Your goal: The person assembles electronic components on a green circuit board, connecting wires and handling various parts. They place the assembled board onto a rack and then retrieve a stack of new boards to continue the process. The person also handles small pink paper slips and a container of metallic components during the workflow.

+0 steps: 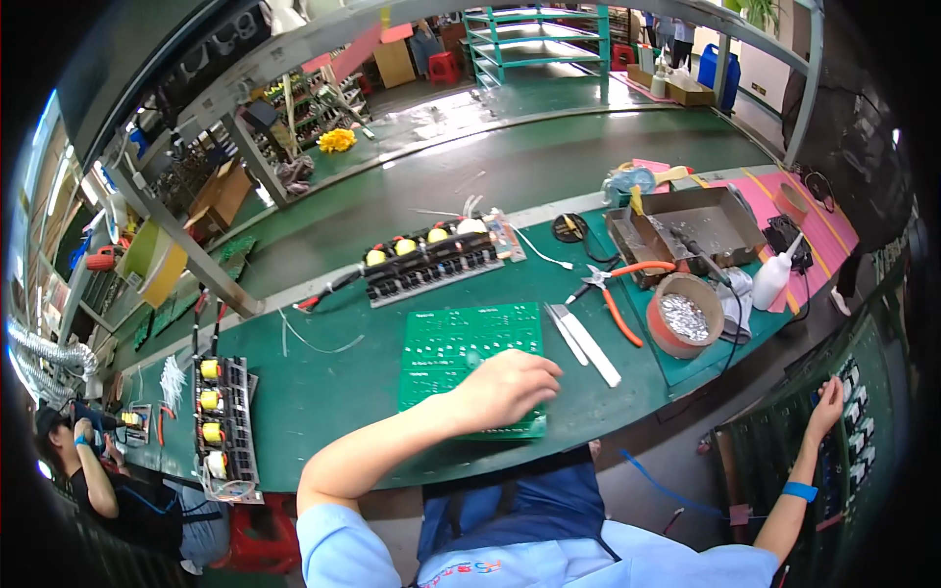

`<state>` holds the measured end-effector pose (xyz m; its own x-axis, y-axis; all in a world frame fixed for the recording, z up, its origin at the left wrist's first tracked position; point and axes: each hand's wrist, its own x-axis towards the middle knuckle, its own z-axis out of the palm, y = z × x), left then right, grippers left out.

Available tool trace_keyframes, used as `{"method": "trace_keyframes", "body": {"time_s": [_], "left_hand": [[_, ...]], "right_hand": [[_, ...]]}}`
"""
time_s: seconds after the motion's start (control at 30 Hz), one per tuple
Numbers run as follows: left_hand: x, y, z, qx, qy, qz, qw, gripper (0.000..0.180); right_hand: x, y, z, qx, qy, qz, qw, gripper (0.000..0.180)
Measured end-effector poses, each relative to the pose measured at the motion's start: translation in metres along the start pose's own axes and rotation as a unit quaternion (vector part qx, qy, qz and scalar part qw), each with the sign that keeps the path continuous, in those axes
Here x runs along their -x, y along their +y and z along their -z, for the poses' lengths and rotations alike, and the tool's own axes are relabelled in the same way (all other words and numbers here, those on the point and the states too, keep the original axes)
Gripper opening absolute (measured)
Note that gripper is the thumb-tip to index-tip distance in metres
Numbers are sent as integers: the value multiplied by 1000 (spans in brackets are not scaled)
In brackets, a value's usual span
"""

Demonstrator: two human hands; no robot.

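A green circuit board panel [470, 338] lies flat on the bench in front of me. Over its lower right part is my left hand [508, 388], palm down, fingers loosely bent and partly apart; I see nothing held, though its underside is hidden. Far to the right, my right hand [828, 400], a blue band on its wrist, has fingertips pinched together by a rack of dark green boards [872, 363] with white parts [859, 431]. What those fingers hold, if anything, is too small to make out. White-handled tweezers or a blade-like tool [592, 349] lies right of the panel.
Orange-handled cutters [619, 306], a round pot of small metal bits [686, 314], a metal tray [720, 220] and a white squeeze bottle [774, 279] occupy the right side. Assembled boards with yellow coils stand behind [431, 257] and left [225, 421]. A co-worker [123, 490] sits far left.
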<state>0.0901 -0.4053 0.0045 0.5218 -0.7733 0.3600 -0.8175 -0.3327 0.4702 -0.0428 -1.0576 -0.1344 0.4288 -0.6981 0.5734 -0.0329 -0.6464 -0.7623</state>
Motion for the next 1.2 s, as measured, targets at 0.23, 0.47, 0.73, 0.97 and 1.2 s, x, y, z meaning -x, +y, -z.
{"method": "trace_keyframes", "body": {"time_s": [0.23,0.47,0.73,0.97,1.2], "left_hand": [[93,-58,40,-9,152,227,962,13],[159,-101,17,215,367,352,834,29],[160,-112,-2,237,344,345,841,32],[166,-107,-2,210,317,374,846,43],[147,-84,5,193,332,433,816,39]], "right_hand": [[63,-257,-105,-60,-160,132,976,11],[83,-342,-180,-53,-260,252,931,11],[-19,-392,-308,154,-359,262,882,16],[-104,-307,-461,285,-327,217,875,24],[-120,-287,-480,365,-403,218,810,19]]}}
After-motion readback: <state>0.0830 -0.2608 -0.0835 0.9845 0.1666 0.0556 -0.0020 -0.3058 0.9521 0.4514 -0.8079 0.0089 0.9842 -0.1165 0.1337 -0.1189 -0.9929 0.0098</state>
